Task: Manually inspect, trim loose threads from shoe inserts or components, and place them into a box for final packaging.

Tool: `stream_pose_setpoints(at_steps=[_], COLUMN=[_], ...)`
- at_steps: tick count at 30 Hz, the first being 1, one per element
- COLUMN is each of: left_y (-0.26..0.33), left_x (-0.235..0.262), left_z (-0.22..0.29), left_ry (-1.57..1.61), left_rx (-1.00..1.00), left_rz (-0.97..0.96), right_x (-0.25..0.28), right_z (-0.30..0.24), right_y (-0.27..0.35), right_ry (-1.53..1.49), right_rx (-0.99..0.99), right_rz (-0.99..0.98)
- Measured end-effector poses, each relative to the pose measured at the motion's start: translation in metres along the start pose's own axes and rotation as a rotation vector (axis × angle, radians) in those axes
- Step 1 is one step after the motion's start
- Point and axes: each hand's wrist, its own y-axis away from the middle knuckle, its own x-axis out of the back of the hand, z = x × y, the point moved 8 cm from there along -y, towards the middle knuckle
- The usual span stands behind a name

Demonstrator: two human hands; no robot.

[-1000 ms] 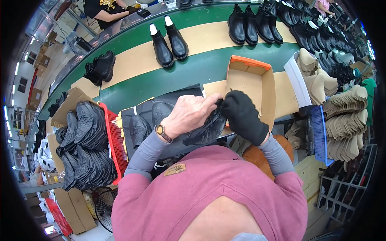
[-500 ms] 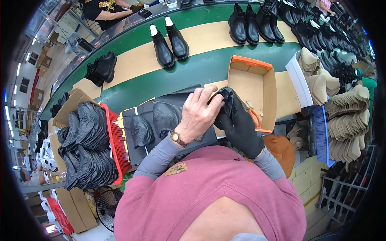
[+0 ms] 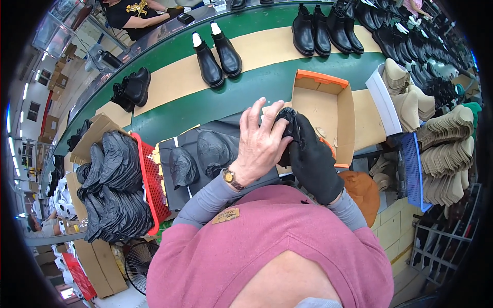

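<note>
The green and tan conveyor belt [image 3: 169,87] bends across the upper part of the view, and everything else sits relative to it. On it stand a pair of black boots with white linings [image 3: 215,49], another dark pair [image 3: 132,87] further to the left, and a row of black boots [image 3: 328,25] to the right. Just below the belt's near edge, to the left, a red basket [image 3: 149,179] holds a heap of black leather pieces [image 3: 110,195]. Right of that, still against the belt's near edge, a dark work surface [image 3: 174,154] carries two more black leather pieces [image 3: 213,149]. An open cardboard box with an orange rim [image 3: 328,110] sits at the belt's near edge on the right. Stacks of beige insoles [image 3: 447,149] lie beyond the box, off the belt's right end. In front of the box, the right hand [image 3: 313,161], in a black glove, and the bare left hand [image 3: 259,146], wearing a wristwatch [image 3: 231,178], both close around a small black leather piece [image 3: 286,117], fingers curled over it.
</note>
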Motion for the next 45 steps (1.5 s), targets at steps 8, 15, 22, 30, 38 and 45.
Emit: stream_pose_setpoints(at_steps=[8, 15, 22, 30, 38, 45], left_y=[0.003, 0.015, 0.016, 0.022, 0.018, 0.024], left_x=[-0.016, -0.034, -0.012, -0.012, 0.003, -0.009], left_z=[-0.041, -0.055, -0.024, -0.021, -0.023, -0.03], left_ry=[1.15, 1.779, 0.713, 0.518, 0.647, 0.445], left_rx=[0.376, 0.697, 0.06, -0.052, -0.069, -0.049], left_rz=[-0.094, -0.126, -0.093, -0.11, -0.217, -0.187], right_x=[0.004, 0.004, 0.015, 0.033, 0.047, 0.006], right_z=[0.017, 0.011, 0.021, -0.003, 0.038, 0.112], right_y=[0.01, 0.01, 0.005, -0.013, -0.019, -0.014], right_ry=[0.004, 0.134, -0.266, 0.102, -0.025, -0.839], right_rx=[-0.117, -0.098, -0.076, 0.147, 0.409, -0.454], right_rz=[0.079, 0.068, 0.196, 0.127, -0.087, 0.033])
